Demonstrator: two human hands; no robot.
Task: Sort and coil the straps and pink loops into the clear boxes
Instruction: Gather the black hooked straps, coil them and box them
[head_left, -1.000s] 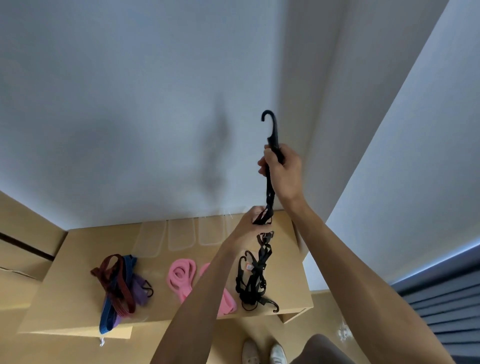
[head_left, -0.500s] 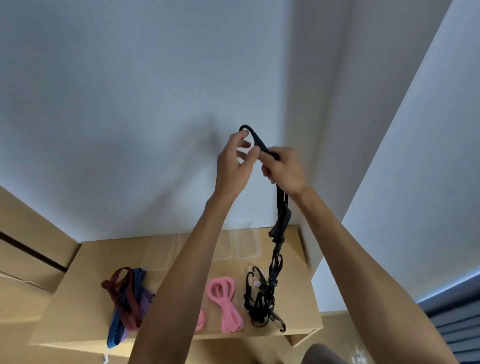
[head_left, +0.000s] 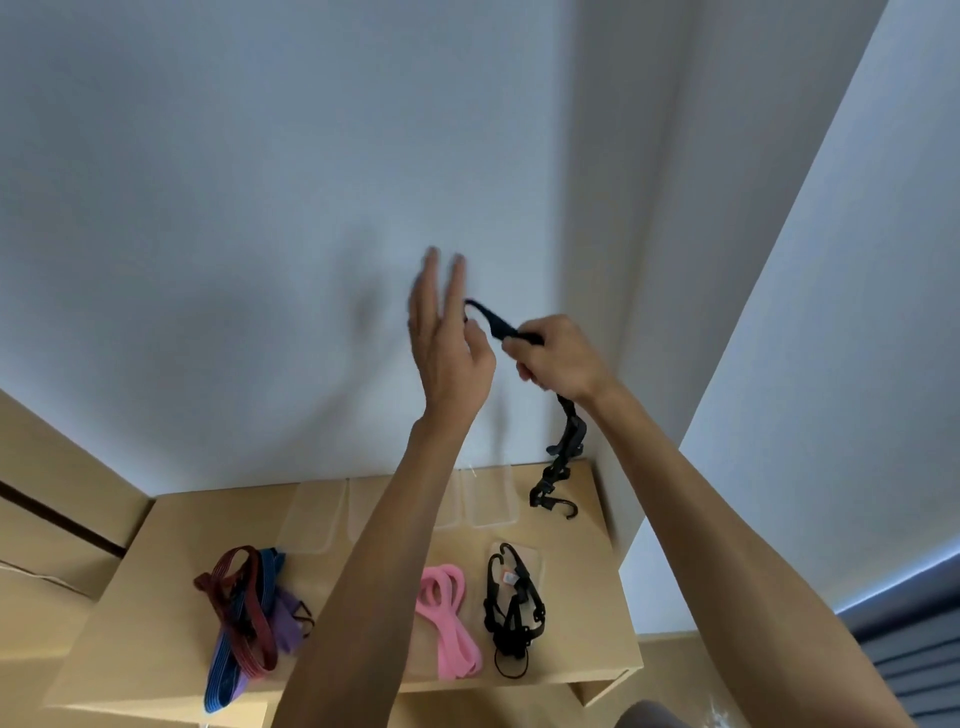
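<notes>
My right hand (head_left: 558, 358) grips a black hooked strap (head_left: 563, 452) high above the table; its top hook juts left past my fist and the rest hangs down, clear of the tabletop. Beside that hook my left hand (head_left: 447, 343) is raised with fingers straight, holding nothing. Below, a heap of black straps (head_left: 511, 605) lies on a clear box at the right. Pink loops (head_left: 447, 618) lie left of them. A bundle of maroon, blue and purple straps (head_left: 249, 603) lies at the table's left. Empty clear boxes (head_left: 488, 499) line the back edge.
The wooden table (head_left: 166, 545) stands in a corner against a white wall. Cardboard boxes (head_left: 47, 519) sit to its left. A dark slatted surface (head_left: 909, 654) lies at the lower right.
The hanging strap has lifted free of the heap on the table. My left hand let go of the top hook and spread its fingers; my right hand lowered slightly.
</notes>
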